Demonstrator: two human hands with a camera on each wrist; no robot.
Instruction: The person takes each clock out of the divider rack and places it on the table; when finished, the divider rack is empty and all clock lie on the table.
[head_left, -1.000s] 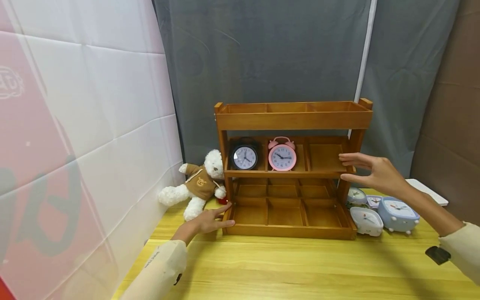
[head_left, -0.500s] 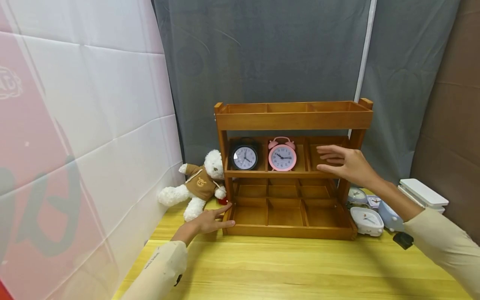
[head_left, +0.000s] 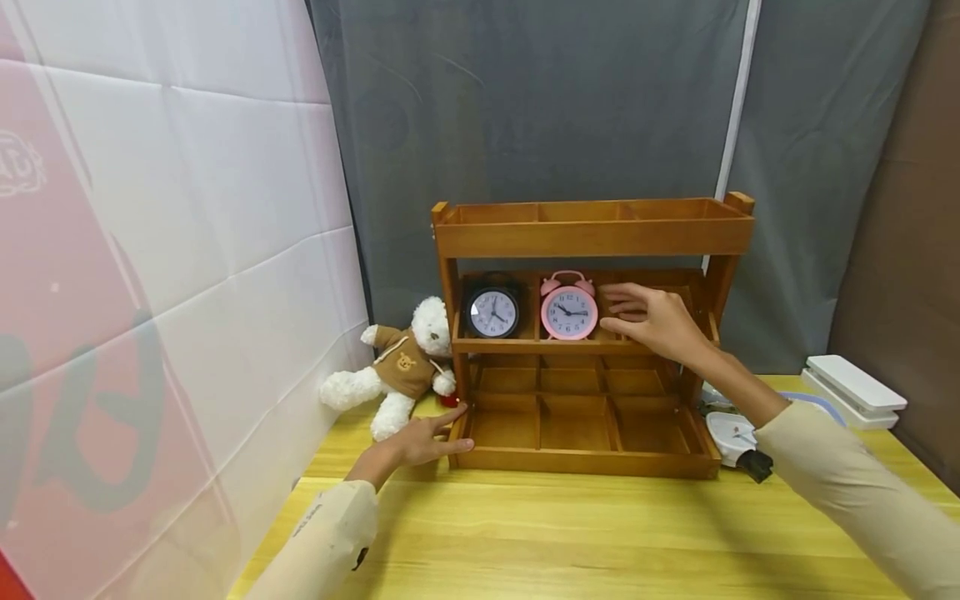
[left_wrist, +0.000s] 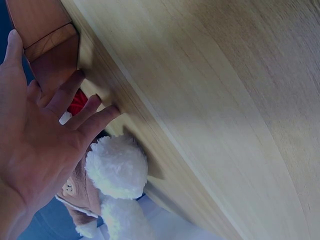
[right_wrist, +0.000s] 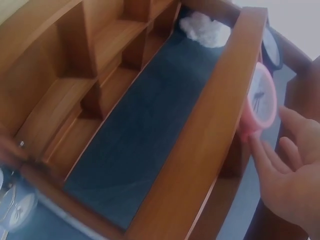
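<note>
A pink twin-bell alarm clock [head_left: 569, 312] stands in the middle compartment of the wooden rack's [head_left: 585, 461] middle tier. To its left is a black round alarm clock [head_left: 492, 312]. My right hand [head_left: 656, 321] reaches in from the right, fingers extended and thumb apart; its fingertips are right at the pink clock's right edge. In the right wrist view the pink clock [right_wrist: 262, 97] shows side-on, just beyond the fingertips of the right hand [right_wrist: 295, 170]. My left hand [head_left: 412, 443] touches the rack's lower left corner with spread fingers; its palm [left_wrist: 45, 145] shows in the left wrist view.
A white teddy bear [head_left: 405, 367] in a brown hoodie leans beside the rack's left side. Partly behind my right forearm are a white clock [head_left: 726, 435] and other clocks. A white box-like item [head_left: 855, 387] lies at the far right. A grey curtain [head_left: 570, 100] hangs behind.
My right hand has moved left from the rack's right post, across the right compartment, to the pink clock. The left hand stays at the corner. The head view has shifted slightly.
</note>
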